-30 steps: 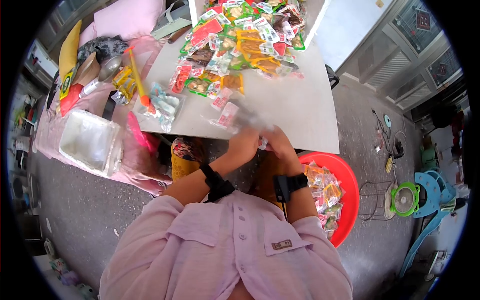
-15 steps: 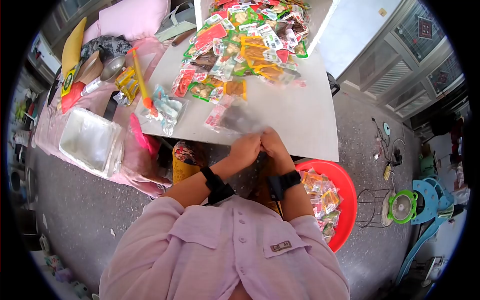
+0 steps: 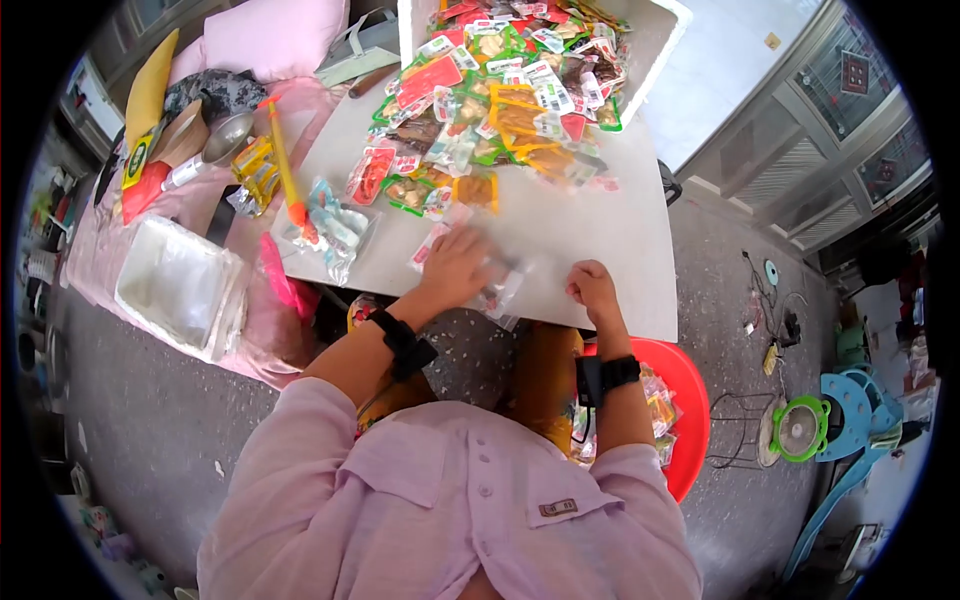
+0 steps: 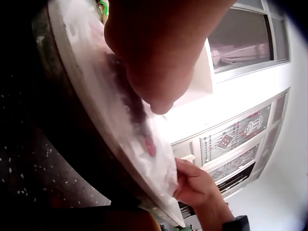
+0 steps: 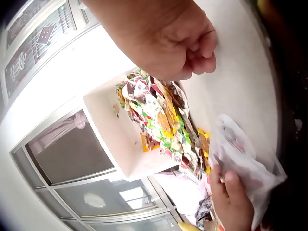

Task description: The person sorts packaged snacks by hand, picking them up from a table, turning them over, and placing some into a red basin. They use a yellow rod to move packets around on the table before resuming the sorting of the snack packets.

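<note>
My left hand (image 3: pixel 456 268) lies over a clear plastic bag (image 3: pixel 505 288) at the table's front edge, its fingers extended across the bag. Dark and red contents show through the film in the left wrist view, partly hidden by the hand. Further right, my right hand (image 3: pixel 592 287) is held over the table, apart from the bag. Its fingers (image 5: pixel 204 60) are curled in toward the palm, with nothing visible in them. Beyond the left hand, a pile of small colourful food packets (image 3: pixel 510 90) spills from a white foam box (image 3: pixel 655 50) onto the table (image 3: pixel 600 235).
Below the table's right front edge stands a red tub (image 3: pixel 690 420) with more packets. A clear bag with pale blue contents (image 3: pixel 338 225) lies at the table's left. On the pink-covered surface beside it are a white tray (image 3: pixel 180 285) and a metal bowl (image 3: pixel 228 138).
My hands were together at the bag's end; now they are apart. The left has moved left onto the bag, the right away to the right. The bag has come down flatter on the table.
</note>
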`<action>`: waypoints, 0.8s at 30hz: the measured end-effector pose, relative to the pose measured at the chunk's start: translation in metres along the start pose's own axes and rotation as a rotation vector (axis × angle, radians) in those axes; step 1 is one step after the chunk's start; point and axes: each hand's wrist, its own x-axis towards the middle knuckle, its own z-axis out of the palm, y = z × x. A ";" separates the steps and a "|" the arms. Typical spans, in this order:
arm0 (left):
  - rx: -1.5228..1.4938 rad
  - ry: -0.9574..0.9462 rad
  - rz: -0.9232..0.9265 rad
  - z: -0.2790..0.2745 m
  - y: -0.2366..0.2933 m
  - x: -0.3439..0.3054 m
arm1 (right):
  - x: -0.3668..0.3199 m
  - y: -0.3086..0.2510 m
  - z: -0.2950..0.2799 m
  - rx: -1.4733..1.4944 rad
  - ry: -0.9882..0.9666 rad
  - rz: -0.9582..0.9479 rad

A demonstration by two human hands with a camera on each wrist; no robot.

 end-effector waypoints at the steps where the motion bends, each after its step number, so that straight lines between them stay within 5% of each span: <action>1: 0.028 -0.005 0.014 0.004 -0.005 -0.006 | 0.009 0.000 -0.008 -0.015 0.010 -0.016; 9: 0.035 -0.016 -0.007 0.019 -0.018 -0.016 | 0.101 -0.014 -0.040 0.104 0.271 -0.033; 11: 0.024 -0.023 -0.011 0.019 -0.019 -0.016 | 0.162 0.018 -0.061 -0.240 0.227 -0.753; 14: 0.019 -0.030 -0.026 0.017 -0.018 -0.015 | 0.203 0.028 -0.071 -0.350 0.197 -0.827; 18: 0.003 -0.028 -0.027 0.016 -0.019 -0.013 | 0.252 0.035 -0.082 -0.162 0.192 -0.400; 21: 0.005 -0.030 -0.032 0.015 -0.018 -0.015 | 0.226 -0.005 -0.054 0.442 0.358 -0.054; 24: -0.007 -0.030 -0.027 0.014 -0.018 -0.014 | 0.215 -0.004 -0.055 0.265 0.374 -0.180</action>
